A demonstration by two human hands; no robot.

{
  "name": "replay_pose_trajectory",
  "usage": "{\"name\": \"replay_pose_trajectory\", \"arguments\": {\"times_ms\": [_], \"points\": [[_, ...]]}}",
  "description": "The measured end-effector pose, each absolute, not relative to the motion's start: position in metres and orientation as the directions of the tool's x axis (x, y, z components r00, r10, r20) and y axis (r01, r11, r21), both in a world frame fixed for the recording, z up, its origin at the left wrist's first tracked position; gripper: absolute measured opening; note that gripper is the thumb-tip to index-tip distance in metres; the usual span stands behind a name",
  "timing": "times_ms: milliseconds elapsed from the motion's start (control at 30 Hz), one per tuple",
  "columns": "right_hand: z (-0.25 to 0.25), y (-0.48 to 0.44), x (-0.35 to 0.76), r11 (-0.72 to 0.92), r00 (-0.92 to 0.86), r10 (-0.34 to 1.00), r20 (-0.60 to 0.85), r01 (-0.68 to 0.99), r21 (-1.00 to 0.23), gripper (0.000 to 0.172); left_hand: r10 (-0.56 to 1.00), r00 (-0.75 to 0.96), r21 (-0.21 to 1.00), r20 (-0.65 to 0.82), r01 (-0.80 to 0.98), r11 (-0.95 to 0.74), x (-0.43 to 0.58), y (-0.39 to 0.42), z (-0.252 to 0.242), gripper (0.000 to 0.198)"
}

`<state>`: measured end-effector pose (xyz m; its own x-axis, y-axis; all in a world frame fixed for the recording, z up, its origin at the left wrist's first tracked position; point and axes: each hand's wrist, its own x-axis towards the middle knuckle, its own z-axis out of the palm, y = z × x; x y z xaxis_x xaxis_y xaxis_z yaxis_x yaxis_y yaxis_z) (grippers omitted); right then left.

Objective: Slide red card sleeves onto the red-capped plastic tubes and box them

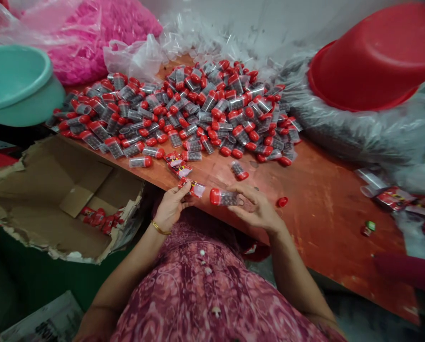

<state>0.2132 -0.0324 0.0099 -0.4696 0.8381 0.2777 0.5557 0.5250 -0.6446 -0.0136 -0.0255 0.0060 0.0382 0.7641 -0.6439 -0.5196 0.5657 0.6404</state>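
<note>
One filled tube (223, 197) is pinched in the grip of my right hand (259, 213) over the counter (315, 209), my left hand (172, 203) pinches a red wrapper (198, 189), and I judge the heaped tubes (205, 102) filled but unwrapped.

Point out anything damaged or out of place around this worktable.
The cardboard box beside the table looks damaged: its rim is torn and ragged. A small red piece, apparently a cap, lies alone on the tabletop near the right hand, with no tube attached, unlike the capped tube that hand holds.
</note>
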Motion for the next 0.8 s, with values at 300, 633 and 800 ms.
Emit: {"name": "replay_pose_trajectory", "arguments": {"times_ms": [300,633,800], "points": [[0.02,-0.032,0.201,0.575,-0.529,0.791,0.308,0.469,-0.67,0.029,0.807,0.004,0.729,-0.591,-0.425,0.536,-0.01,-0.03,0.01,0.046],[0.009,-0.035,0.189,0.49,-0.452,0.855,0.256,0.541,-0.684,0.03,0.838,0.027,0.732,-0.544,-0.472,0.491,-0.005,-0.031,0.013,0.047],[0.001,-0.039,0.175,0.504,-0.372,0.863,0.341,0.598,-0.623,0.031,0.842,0.005,0.732,-0.539,-0.492,0.472,0.004,-0.034,0.011,0.045]]}}
